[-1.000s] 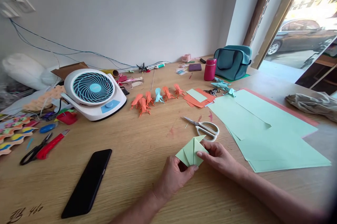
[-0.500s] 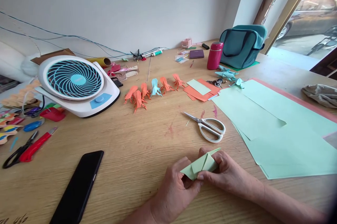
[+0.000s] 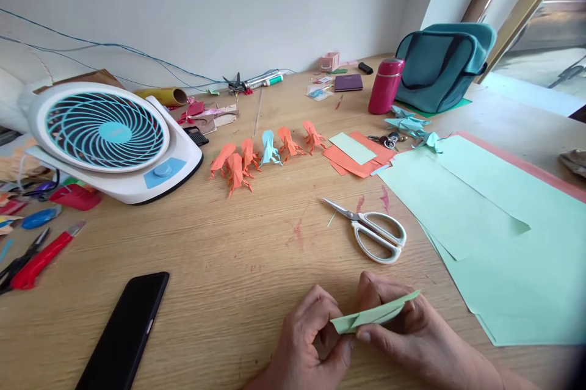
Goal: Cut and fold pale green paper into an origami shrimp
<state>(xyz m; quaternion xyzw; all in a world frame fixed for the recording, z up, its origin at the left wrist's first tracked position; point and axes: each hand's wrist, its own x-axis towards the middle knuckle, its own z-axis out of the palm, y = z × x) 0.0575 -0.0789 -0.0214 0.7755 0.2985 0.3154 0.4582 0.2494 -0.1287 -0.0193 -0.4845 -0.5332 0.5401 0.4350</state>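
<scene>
A folded piece of pale green paper (image 3: pixel 373 315) is held between my two hands, just above the wooden table, seen nearly edge-on. My left hand (image 3: pixel 311 338) pinches its left end between thumb and fingers. On the other side, my right hand (image 3: pixel 403 329) grips the right part, its thumb at the lower edge and its fingers behind. White-handled scissors (image 3: pixel 378 234) lie beyond my hands, blades pointing left. Farther back stand several orange folded paper figures (image 3: pixel 235 173) and a light blue one (image 3: pixel 269 147).
Large green sheets (image 3: pixel 494 243) cover the right side. A black phone (image 3: pixel 126 329), red-handled cutter (image 3: pixel 43 262) and white fan (image 3: pixel 174 179) are on the left. Behind are orange paper (image 3: pixel 354 167), keys (image 3: pixel 389 141), a pink bottle (image 3: pixel 386 88) and a teal bag (image 3: pixel 430 72).
The folded green paper has been tilted from showing its broad face to nearly edge-on. My hands and the paper sit slightly lower and farther right. The whole view has shifted a little.
</scene>
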